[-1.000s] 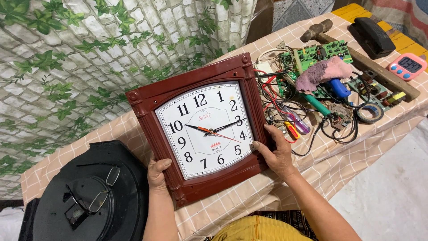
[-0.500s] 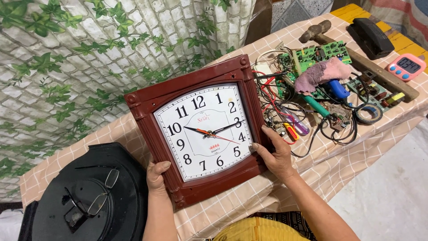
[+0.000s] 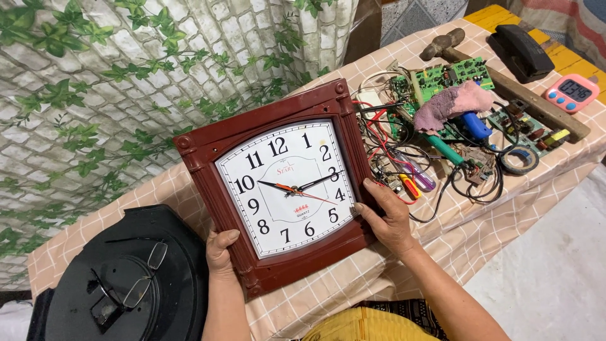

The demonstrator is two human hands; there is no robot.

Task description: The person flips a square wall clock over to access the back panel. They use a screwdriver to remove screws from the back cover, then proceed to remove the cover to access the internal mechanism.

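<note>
At the bottom centre of the frame, the left hand [image 3: 221, 249] clasps the lower left edge of the wall clock [image 3: 284, 186], thumb curled over the front of the brown frame and the other fingers hidden behind it. A little right, the right hand [image 3: 386, 218] grips the lower right edge, thumb and fingertips pressed on the frame beside the dial. The clock sits in the middle of the picture, tilted up off the checked tablecloth [image 3: 467, 237], face toward the camera. It looks like a stiff, fairly light plastic case with a smooth, likely breakable front cover, so the frame's side edges seem the safest places to hold. Lower left, spectacles [image 3: 129, 281] lie on a round black lid [image 3: 117, 278]. Farther off, upper right, lie circuit boards [image 3: 451, 72], a pink cloth [image 3: 451, 104], tangled wires [image 3: 470, 180] and a hammer [image 3: 505, 79].
</note>
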